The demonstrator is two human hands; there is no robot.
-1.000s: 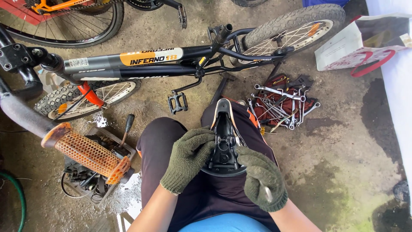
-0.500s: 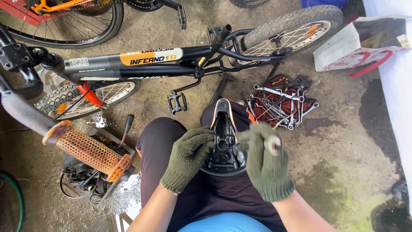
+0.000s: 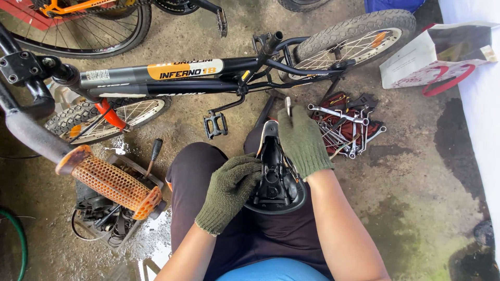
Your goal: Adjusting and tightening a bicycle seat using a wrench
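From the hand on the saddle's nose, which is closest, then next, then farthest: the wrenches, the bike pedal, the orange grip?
From the right hand:
1. Wrenches, just to its right on the floor.
2. Pedal, to its left, under the bike frame.
3. Orange grip, far left, on the handlebar.

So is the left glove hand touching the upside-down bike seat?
Touching. The head view shows the left hand in its green glove pressed against the side of the black bike saddle, fingers curled over its rim.

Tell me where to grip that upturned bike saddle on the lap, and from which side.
Probably grip the saddle at its wide rear shell, from the person's left, where the left hand already cups it. It lies underside up, nose pointing away, and the right hand covers the narrow nose end.
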